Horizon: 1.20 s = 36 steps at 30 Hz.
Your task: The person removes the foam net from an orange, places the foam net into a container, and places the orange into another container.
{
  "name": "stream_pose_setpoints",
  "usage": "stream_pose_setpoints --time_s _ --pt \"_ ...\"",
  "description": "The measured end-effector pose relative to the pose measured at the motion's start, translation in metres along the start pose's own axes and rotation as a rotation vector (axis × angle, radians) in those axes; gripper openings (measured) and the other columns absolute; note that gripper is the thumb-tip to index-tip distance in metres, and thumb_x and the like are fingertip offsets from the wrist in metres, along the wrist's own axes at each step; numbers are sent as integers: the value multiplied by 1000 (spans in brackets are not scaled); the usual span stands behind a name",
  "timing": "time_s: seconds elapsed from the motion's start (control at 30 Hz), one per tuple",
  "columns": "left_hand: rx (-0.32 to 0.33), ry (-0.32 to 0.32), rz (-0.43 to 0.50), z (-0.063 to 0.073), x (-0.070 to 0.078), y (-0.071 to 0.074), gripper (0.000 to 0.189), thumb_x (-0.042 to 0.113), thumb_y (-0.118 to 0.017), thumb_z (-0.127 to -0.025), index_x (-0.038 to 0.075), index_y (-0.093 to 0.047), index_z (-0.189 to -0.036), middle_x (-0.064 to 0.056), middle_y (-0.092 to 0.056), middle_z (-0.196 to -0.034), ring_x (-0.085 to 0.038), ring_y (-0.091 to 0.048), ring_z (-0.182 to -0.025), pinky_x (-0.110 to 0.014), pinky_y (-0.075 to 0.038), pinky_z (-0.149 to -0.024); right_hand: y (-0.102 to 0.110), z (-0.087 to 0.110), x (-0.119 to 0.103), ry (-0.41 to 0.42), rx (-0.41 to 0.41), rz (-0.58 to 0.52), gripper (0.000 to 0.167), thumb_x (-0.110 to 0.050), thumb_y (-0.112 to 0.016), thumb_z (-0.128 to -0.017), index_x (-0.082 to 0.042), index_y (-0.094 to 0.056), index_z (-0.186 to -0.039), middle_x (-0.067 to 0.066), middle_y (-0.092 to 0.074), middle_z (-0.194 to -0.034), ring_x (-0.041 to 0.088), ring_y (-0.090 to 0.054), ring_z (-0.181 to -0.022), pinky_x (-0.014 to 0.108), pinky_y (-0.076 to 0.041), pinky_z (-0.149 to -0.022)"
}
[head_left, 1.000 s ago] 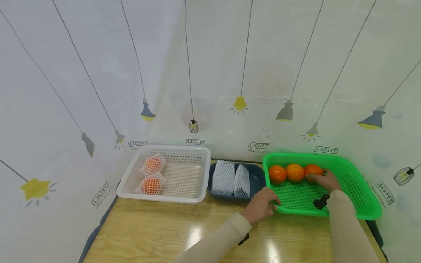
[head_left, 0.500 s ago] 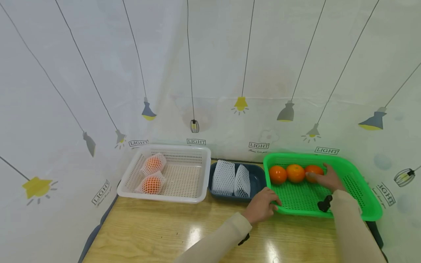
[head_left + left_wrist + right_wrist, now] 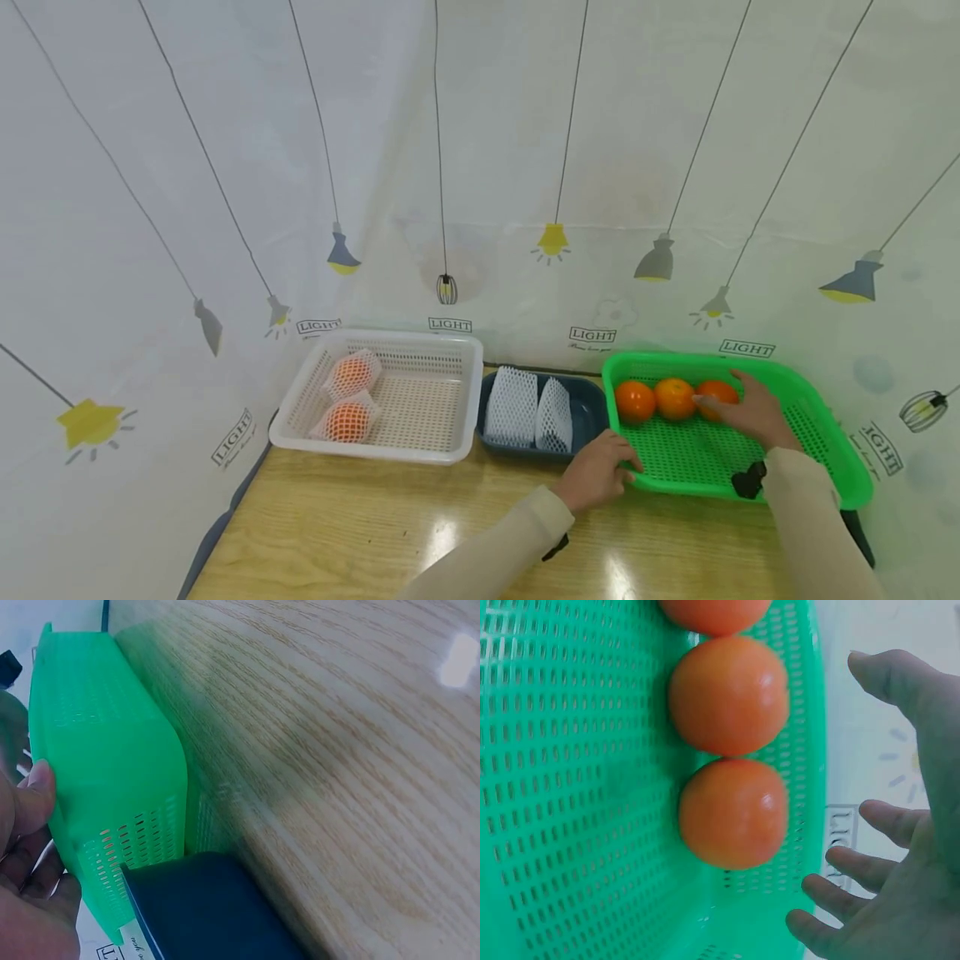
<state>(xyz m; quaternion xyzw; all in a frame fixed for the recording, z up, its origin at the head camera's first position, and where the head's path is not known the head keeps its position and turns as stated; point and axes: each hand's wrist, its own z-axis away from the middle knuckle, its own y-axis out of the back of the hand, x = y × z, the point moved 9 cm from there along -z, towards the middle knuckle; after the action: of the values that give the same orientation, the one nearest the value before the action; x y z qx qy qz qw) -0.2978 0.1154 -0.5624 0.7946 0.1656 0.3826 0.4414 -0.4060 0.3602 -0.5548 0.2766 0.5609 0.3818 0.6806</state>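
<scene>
While the right hand (image 3: 753, 408) hovers, three bare fruits (image 3: 675, 399) shine — round, orange.

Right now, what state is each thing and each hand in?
Three round orange fruits: bare, in a row.
Two net-covered round orange fruits: wrapped.
Loose white foam nets: no fruit showing inside.
Green perforated plastic basket: partly filled.
White perforated plastic basket: partly filled.
Dark blue oblong tray: partly filled.
Left hand: gripping the green basket's rim.
Right hand: fingers spread, holding nothing.

The basket (image 3: 678, 454) is green — its fruits (image 3: 674, 399) orange; tray (image 3: 588, 423) dark blue; mesh sleeves (image 3: 512, 408) white.
</scene>
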Motion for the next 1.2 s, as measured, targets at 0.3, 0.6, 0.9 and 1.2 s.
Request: stream_pose_setpoints --time_s 0.3,0.6,0.9,1.2 --pt "-74 -19 -43 2 0 -4 14 25 -68 -100 26 -75 -113 15 -68 -116 -1 -58 -115 -6 -45 -98 6 25 -32 60 54 4 113 -69 -59 -93 5 -7 -162 44 -14 -160 67 -21 -141 81 -31 -104" --pt "-102 -61 -22 9 -1 11 24 33 -67 -101 24 -72 -122 8 -63 -134 -7 -52 -134 -14 -39 -115 2 48 -61 138 117 1 110 -66 -63 -93 3 -13 -162 41 -20 -160 64 -24 -142 81 -30 -105" --pt "-68 -4 120 24 -12 41 41 43 -65 -100 19 -65 -134 3 -56 -141 -12 -49 -136 -23 -44 -114 -4 76 -88 216 155 12 104 -61 -67 -92 3 -22 -160 36 -27 -161 61 -28 -143 80 -31 -105" --pt "-37 91 155 42 -28 77 50 50 -63 -100 23 -58 -142 3 -50 -149 -15 -46 -141 -33 -45 -117 -23 95 -107 249 141 18 98 -60 -67 -93 1 -29 -159 34 -33 -159 59 -35 -140 77 -37 -105"
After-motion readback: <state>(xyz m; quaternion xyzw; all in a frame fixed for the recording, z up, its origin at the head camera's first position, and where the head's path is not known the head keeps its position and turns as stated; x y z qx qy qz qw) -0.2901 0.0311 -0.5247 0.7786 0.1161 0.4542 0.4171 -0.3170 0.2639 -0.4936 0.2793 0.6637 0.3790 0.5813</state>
